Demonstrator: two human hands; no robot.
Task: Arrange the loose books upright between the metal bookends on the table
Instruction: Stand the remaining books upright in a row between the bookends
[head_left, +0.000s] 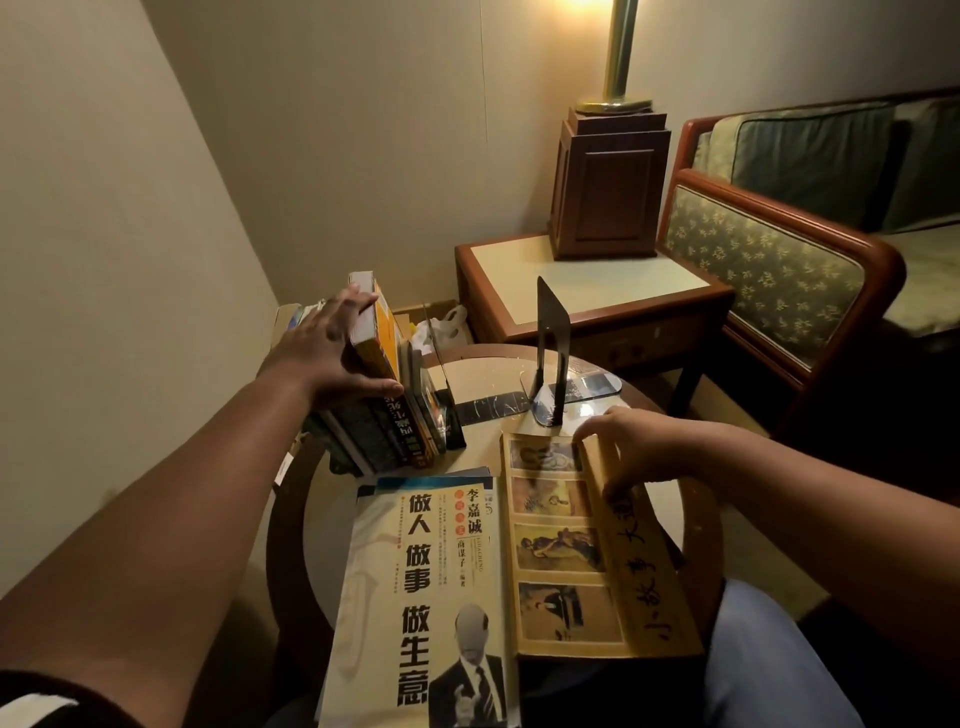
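Note:
A row of several upright books (387, 415) stands at the left of the round table (478, 452), leaning against a dark metal bookend (449, 410). My left hand (332, 353) grips the tall yellow-edged book (374, 327) in that row, fingers over its top and thumb on its side. A second metal bookend (551, 343) stands apart to the right. Two loose books lie flat in front: a white one with large black characters (415, 587) and a tan one with picture panels (582, 551). My right hand (631, 447) holds the tan book's far right edge with curled fingers.
A wooden side table (587, 291) with a lamp base (610, 182) stands behind the round table. An upholstered armchair (769, 270) is at the right. A cardboard box with a plastic bag (441, 325) sits on the floor by the wall. My knee in jeans (769, 670) is lower right.

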